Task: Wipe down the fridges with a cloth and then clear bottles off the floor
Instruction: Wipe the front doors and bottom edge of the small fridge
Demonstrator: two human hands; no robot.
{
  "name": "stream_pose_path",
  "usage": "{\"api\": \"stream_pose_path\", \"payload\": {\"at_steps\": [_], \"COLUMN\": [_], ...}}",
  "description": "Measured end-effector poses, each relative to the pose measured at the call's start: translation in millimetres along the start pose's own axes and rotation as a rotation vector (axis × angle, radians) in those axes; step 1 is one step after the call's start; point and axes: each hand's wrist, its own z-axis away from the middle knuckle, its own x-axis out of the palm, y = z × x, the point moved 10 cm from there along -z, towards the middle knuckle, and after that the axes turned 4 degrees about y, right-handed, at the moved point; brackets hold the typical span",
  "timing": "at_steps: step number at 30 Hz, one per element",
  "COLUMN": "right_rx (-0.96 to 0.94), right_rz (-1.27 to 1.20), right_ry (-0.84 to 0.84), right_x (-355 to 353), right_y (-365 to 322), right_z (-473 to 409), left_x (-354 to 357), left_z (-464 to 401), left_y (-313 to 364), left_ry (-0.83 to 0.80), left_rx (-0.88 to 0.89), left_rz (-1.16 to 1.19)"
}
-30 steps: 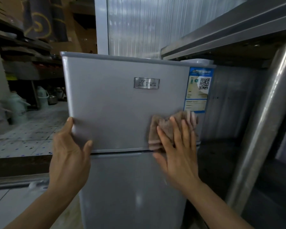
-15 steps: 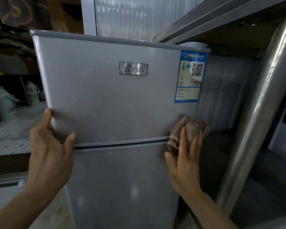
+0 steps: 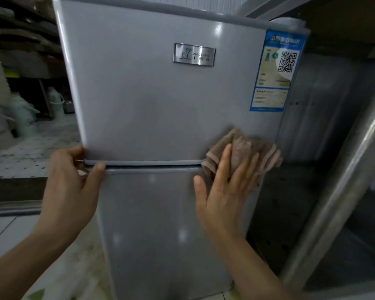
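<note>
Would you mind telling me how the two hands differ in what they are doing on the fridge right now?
The left hand is bare and grips the left edge at the door seam; the right hand presses a brown cloth flat with straight fingers near the right edge. Both touch the grey fridge around the same height.

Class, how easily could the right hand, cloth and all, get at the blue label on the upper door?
Probably easily: the right hand presses the cloth flat on the door just below the label, and nothing lies between them.
</note>
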Motion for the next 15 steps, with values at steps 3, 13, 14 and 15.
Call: {"api": "stream_pose_path", "payload": {"at_steps": [3,13,14,15], "right_rx": [-0.118,-0.246,-0.184,-0.133], "right_rz": [-0.02,0.164,0.151,0.118], "right_ry": [-0.017,0.008,0.008,0.005], "right_x": [10.1,-7.7,-10.1,-11.2], "right_y": [-51.2,38.9,53.6,62.6], "right_z": [4.8,-11.5,-14.5,-16.6], "left_x": [-1.3,-1.5,-1.4,-1.3], "left_z": [0.6,2.4,2.7,3.2], "left_y": [3.4,3.6,2.8,2.5], "left_ry": [-0.002,-0.026,-0.024,-0.024], "left_rx": [0.004,0.012,0.007,0.004], "left_rz": [0.004,0.05,0.061,0.074]}}
